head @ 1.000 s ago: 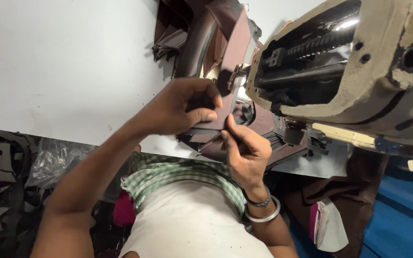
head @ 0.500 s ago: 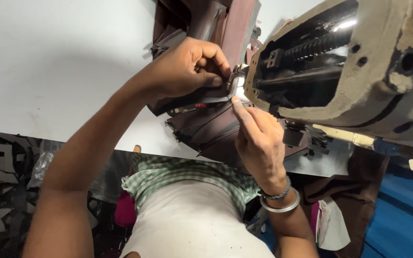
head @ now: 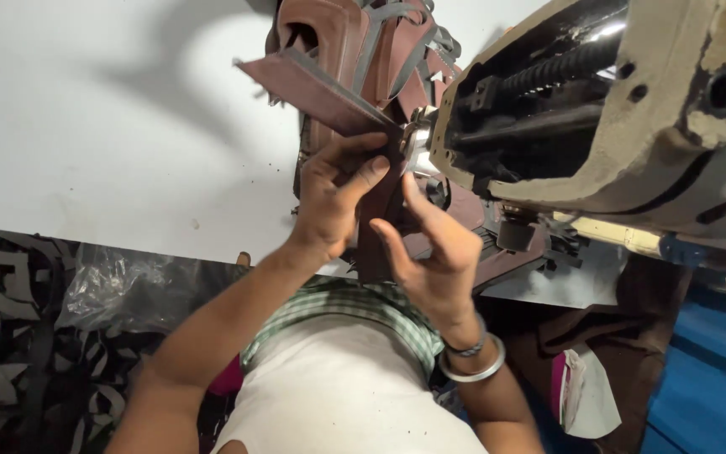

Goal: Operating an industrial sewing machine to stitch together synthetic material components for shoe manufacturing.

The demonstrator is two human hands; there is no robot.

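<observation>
My left hand (head: 334,193) grips a brown leather piece (head: 321,88) that folds at the needle area and sticks up and to the left. Just below the fold, my right hand (head: 434,252) pinches the lower part of the same piece. A silver bangle circles my right wrist (head: 472,366). Both hands sit right in front of the beige sewing machine head (head: 615,118), whose open side shows dark rods. The needle itself is hidden behind my fingers.
A pile of brown leather parts (head: 371,34) lies behind the machine on the white table (head: 102,134). Dark cut scraps and a clear plastic bag (head: 119,290) lie at the left below the table edge. A blue surface (head: 707,370) is at the right.
My hands have drawn back toward me, and the leather piece has swung up so one flap now sticks out to the upper left. The view is also closer.
</observation>
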